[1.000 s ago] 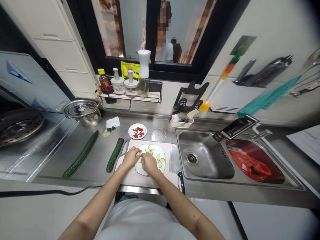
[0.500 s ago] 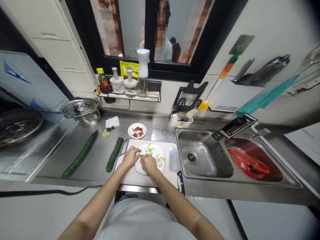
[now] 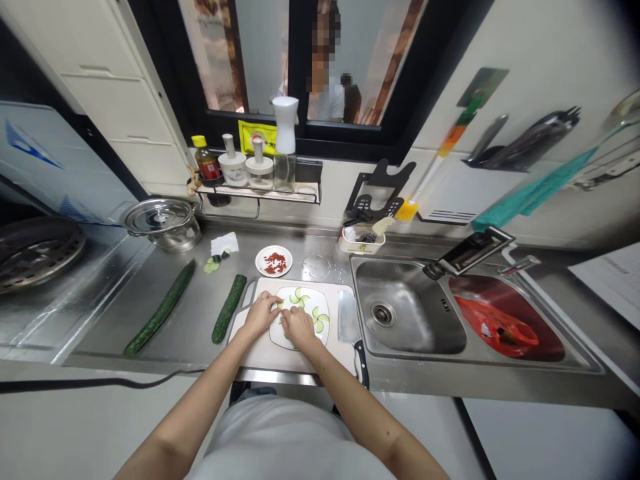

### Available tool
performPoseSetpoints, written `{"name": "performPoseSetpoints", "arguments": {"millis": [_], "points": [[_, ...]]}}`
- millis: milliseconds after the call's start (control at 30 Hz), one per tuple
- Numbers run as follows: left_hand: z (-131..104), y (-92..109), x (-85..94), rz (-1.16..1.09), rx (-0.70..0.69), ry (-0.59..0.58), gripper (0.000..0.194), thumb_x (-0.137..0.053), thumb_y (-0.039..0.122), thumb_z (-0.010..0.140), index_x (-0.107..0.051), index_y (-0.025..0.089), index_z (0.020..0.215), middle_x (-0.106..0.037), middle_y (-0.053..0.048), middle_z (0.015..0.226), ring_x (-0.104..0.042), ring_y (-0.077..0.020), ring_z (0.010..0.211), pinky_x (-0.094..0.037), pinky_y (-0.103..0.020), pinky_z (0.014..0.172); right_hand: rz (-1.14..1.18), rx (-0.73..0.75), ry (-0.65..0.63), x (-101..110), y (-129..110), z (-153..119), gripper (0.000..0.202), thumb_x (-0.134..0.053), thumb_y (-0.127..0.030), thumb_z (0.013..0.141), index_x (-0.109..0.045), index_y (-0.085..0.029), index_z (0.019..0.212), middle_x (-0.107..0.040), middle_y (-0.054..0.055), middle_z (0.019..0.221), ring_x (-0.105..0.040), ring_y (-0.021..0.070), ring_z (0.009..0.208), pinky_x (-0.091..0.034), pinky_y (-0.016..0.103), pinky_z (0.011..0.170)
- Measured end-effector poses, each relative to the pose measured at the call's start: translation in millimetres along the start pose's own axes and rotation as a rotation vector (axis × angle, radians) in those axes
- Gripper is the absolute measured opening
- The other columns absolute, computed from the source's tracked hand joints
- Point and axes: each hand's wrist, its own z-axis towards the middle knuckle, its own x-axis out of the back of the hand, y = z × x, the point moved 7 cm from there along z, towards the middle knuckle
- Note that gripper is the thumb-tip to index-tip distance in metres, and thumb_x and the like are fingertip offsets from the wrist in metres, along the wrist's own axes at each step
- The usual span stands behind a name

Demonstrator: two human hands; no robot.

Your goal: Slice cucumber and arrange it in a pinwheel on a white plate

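Observation:
A white squarish plate (image 3: 320, 303) lies on the cutting board (image 3: 245, 360), with thin green-edged cucumber slices (image 3: 320, 320) set out on it in pinwheel shapes. Over the plate's left edge, my left hand (image 3: 261, 313) has its thumb and fingertips closed at a pale cucumber slice. My right hand (image 3: 299, 328) is curled beside it, its fingertips pinched together on the slices at the plate's left-centre. My fingers partly cover the slices there. A kitchen knife (image 3: 349, 319) rests flat on the board's right side. One whole cucumber (image 3: 229, 310) touches or nearly touches the board's left edge.
Another cucumber (image 3: 160, 310) lies farther left, near a lidded steel pot (image 3: 163, 223). Behind the board stand a small dish (image 3: 261, 268) of red bits and some cucumber scraps (image 3: 212, 265). A double sink (image 3: 415, 300) is at right, holding a red plastic bag (image 3: 500, 330).
Both hands stay at the same spot on the plate, with only slight finger movement. The view has shifted very slightly; nothing else visibly moves.

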Motion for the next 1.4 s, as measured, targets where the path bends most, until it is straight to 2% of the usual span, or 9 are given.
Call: {"name": "performPoseSetpoints", "arguments": {"millis": [333, 700, 1000, 1133, 1267, 1333, 1400], "points": [[1.7, -3.4, -3.3, 0.017, 0.008, -0.014, 0.025, -0.059, 0.022, 0.081, -0.068, 0.022, 0.105, -0.055, -0.004, 0.097, -0.057, -0.0185, 0.094, -0.044, -0.029, 0.084, -0.033, 0.015, 0.005, -4.2, -1.0, 2.6, 0.033, -0.035, -0.029, 0.096, -0.063, -0.019, 0.110, -0.063, 0.012, 0.099, -0.055, 0.0227, 0.097, -0.042, 0.031, 0.076], [-0.8, 4.6, 0.7, 0.068, 0.004, -0.034, 0.028, -0.056, 0.019, 0.082, -0.068, 0.023, 0.108, -0.056, -0.006, 0.101, -0.056, -0.0191, 0.099, -0.042, -0.029, 0.088, -0.070, 0.055, -0.001, -9.2, -5.8, 5.6, 0.032, -0.037, -0.024, 0.095, -0.064, -0.017, 0.109, -0.064, 0.013, 0.097, -0.056, 0.0237, 0.099, -0.042, 0.032, 0.079], [2.5, 3.2, -0.3, 0.035, 0.004, -0.019, 0.026, -0.059, 0.021, 0.079, -0.069, 0.022, 0.103, -0.058, -0.005, 0.098, -0.057, -0.0191, 0.095, -0.043, -0.029, 0.085, -0.007, 0.002, -0.021, 6.0, -2.1, 3.2, 0.031, -0.039, -0.028, 0.094, -0.063, -0.019, 0.109, -0.064, 0.011, 0.103, -0.056, 0.0224, 0.099, -0.041, 0.030, 0.076], [2.0, -10.3, 5.9, -0.094, 0.039, 0.100, 0.026, -0.057, 0.019, 0.078, -0.068, 0.021, 0.101, -0.060, -0.004, 0.093, -0.059, -0.0172, 0.087, -0.045, -0.029, 0.082, 0.118, -0.092, 0.037, 24.7, 14.5, -2.8, 0.033, -0.042, -0.033, 0.092, -0.060, -0.022, 0.118, -0.064, 0.008, 0.110, -0.056, 0.0201, 0.101, -0.041, 0.028, 0.079], [-7.2, -37.5, 21.8, -0.108, 0.168, 0.273, 0.028, -0.054, 0.018, 0.077, -0.067, 0.019, 0.102, -0.063, -0.006, 0.096, -0.060, -0.0184, 0.086, -0.045, -0.029, 0.081, 0.275, -0.170, 0.129, 38.8, 37.9, -18.2, 0.034, -0.042, -0.030, 0.092, -0.062, -0.021, 0.118, -0.067, 0.006, 0.103, -0.059, 0.0170, 0.097, -0.041, 0.025, 0.081], [-12.2, -49.8, 28.2, -0.070, 0.240, 0.305, 0.029, -0.054, 0.020, 0.078, -0.066, 0.019, 0.104, -0.064, -0.007, 0.098, -0.060, -0.0196, 0.088, -0.044, -0.029, 0.080, 0.345, -0.180, 0.197, 42.8, 49.2, -28.5, 0.033, -0.041, -0.028, 0.092, -0.065, -0.019, 0.113, -0.068, 0.007, 0.104, -0.060, 0.0163, 0.096, -0.041, 0.023, 0.083], [-14.8, -57.2, 31.7, -0.025, 0.294, 0.291, 0.031, -0.054, 0.023, 0.079, -0.065, 0.019, 0.107, -0.065, -0.007, 0.098, -0.060, -0.0201, 0.088, -0.044, -0.028, 0.079, 0.426, -0.192, 0.263, 43.6, 60.7, -39.0, 0.033, -0.041, -0.027, 0.091, -0.067, -0.018, 0.109, -0.069, 0.008, 0.104, -0.062, 0.0164, 0.095, -0.043, 0.024, 0.084]]}}
